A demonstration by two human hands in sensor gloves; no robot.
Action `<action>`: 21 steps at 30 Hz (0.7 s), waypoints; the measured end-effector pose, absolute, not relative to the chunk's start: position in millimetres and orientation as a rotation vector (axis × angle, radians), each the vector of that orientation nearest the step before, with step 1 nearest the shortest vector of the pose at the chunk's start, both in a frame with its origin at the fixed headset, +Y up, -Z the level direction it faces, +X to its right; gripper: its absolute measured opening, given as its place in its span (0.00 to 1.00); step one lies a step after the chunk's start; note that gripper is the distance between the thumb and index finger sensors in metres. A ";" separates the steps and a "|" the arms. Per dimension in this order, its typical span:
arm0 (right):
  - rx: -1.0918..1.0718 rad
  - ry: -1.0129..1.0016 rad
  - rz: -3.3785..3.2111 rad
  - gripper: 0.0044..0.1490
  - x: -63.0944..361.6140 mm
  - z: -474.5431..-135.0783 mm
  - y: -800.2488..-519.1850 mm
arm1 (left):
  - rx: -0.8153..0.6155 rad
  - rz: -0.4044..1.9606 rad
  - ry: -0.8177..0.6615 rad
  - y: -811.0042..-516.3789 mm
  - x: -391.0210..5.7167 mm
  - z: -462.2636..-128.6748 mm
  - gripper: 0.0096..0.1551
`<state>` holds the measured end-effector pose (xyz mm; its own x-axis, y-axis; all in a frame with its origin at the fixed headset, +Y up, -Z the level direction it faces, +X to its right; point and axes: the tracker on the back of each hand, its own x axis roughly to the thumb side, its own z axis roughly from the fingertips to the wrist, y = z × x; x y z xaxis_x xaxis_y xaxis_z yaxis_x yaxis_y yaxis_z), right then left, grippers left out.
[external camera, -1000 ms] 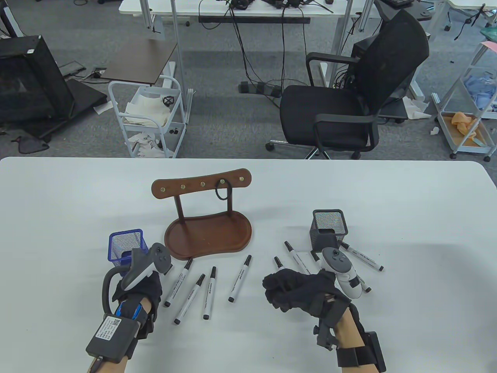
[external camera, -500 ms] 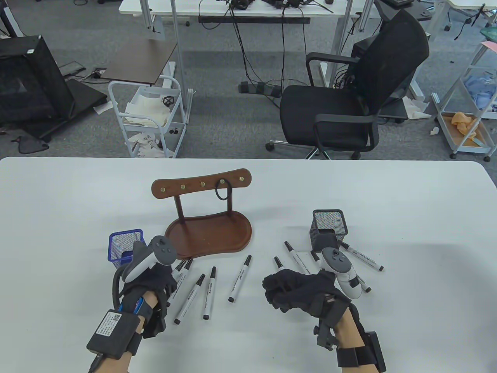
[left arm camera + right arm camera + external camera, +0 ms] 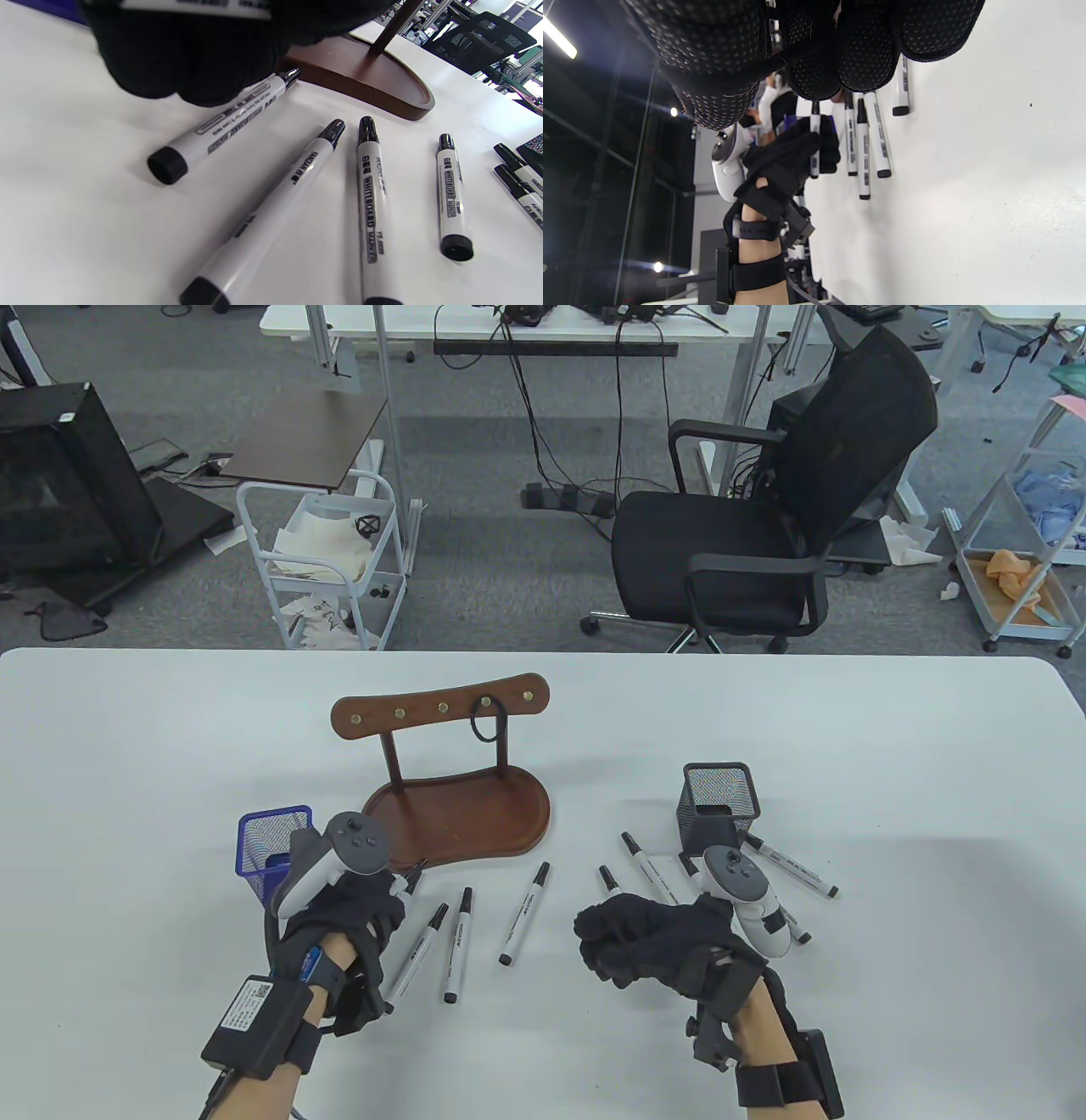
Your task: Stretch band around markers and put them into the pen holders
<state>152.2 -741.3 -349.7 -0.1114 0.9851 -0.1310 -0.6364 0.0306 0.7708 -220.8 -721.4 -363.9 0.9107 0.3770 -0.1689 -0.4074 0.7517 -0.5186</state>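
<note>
Markers (image 3: 524,914) all over the near half of the white table (image 3: 848,746), and the left hand (image 3: 348,925) has just got its fingers wrapped round one marker (image 3: 815,140), lifted clear of the top. You can see it best in the right wrist view, barrel poking out both ends of the fist. Another one (image 3: 220,125) lies right under that hand, with three more fanned out beside it, probably so they're easy to gather into a bundle one at a time.

Right hand (image 3: 645,937) is bunched up in a loose fist off to the side. I honestly can't tell if anything's in there, the fingers hide the palm in every view. More markers lie behind it near the grey mesh holder (image 3: 719,802). The blue mesh holder (image 3: 267,844) sits just behind the left hand, so each side has its own cup close by.

Band (image 3: 485,725) is hanging off a peg on the wooden stand (image 3: 458,806) in the middle, untouched, so I'd guess banding hasn't begun.

Room's a bit of a tip: black office chair (image 3: 764,500), white trolley (image 3: 318,560) full of paper, cables under the desks, grey carpet.
</note>
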 end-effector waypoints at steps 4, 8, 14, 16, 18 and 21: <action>0.556 0.828 1.502 0.34 152.2 -349.5 -741.4 | -0.586 0.411 0.044 -726.5 -218.7 -363.8 0.31; 0.559 0.826 1.503 0.34 152.1 -349.1 -741.3 | -0.592 0.409 0.059 -731.4 -219.6 -365.7 0.36; 0.557 0.831 1.504 0.34 151.8 -349.0 -741.6 | -0.604 0.379 0.083 -740.7 -220.9 -371.8 0.41; 0.556 0.831 1.506 0.34 151.9 -348.7 -741.5 | -0.607 0.368 0.090 -743.8 -220.4 -373.1 0.42; 0.556 0.829 1.508 0.34 152.0 -348.8 -741.4 | -0.613 0.364 0.096 -746.7 -219.9 -373.9 0.42; 0.557 0.831 1.507 0.34 151.7 -348.9 -741.3 | -0.620 0.354 0.092 -749.7 -218.8 -374.7 0.42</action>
